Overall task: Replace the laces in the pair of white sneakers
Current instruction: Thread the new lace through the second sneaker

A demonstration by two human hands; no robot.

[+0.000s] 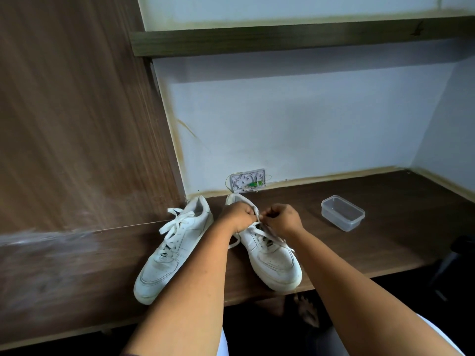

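1. The right white leather sneaker [272, 260] sat at the dark wooden table's [385, 227] front edge, toe toward the person.
2. The left hand [237, 217] and right hand [281, 218] each pinched its flat white lace [257, 217].
3. The left white sneaker [169, 253] lay just beside it.
4. A clear plastic container [343, 213] stood toward the back right corner.

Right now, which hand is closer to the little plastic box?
Right. The right hand pinches the lace over the right sneaker, with bare desk between it and the box. The left hand sits farther away.
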